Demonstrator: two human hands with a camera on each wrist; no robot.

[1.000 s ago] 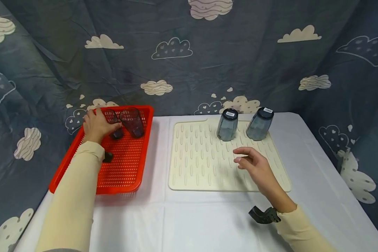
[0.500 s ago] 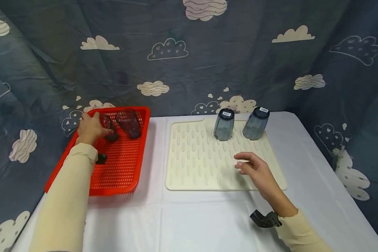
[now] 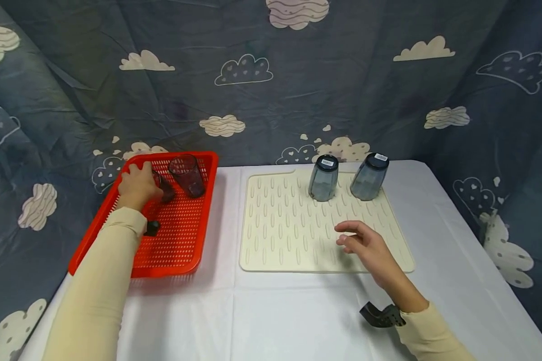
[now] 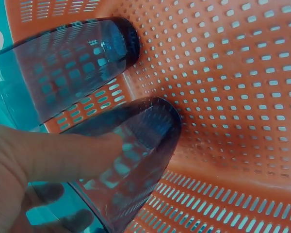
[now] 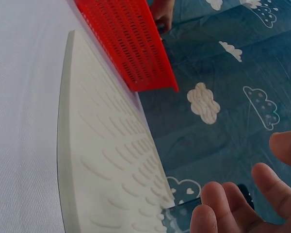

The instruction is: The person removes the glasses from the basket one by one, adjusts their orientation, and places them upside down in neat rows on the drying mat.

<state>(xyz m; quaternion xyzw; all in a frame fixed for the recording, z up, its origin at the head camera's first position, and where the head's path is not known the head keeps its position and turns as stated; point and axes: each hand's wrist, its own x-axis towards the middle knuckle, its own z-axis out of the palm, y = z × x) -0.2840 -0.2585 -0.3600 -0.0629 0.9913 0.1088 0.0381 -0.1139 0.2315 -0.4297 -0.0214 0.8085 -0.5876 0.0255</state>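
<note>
My left hand (image 3: 137, 188) reaches into the red plastic basket (image 3: 176, 245) and grips a dark tinted drinking glass (image 3: 166, 191). In the left wrist view the thumb lies along the near side of this glass (image 4: 155, 145), and the fingers are behind it. A second tinted glass (image 3: 187, 175) leans in the basket's far right corner. Over the cream ridged drying mat (image 3: 275, 225) hovers my right hand (image 3: 370, 245), fingers loosely bent and holding nothing. Two glasses stand upside down at the mat's back right: one glass (image 3: 323, 181) and another glass (image 3: 369, 178).
A white cloth covers the table (image 3: 271, 316). Behind it hangs a dark curtain (image 3: 253, 105) with a cloud print. The basket wall rises around the two glasses in it. A black wrist mount (image 3: 381, 316) sits at my right wrist.
My left hand has shifted slightly towards me inside the basket, and the glass it grips sits lower and more hidden by the hand. The right hand has barely moved.
</note>
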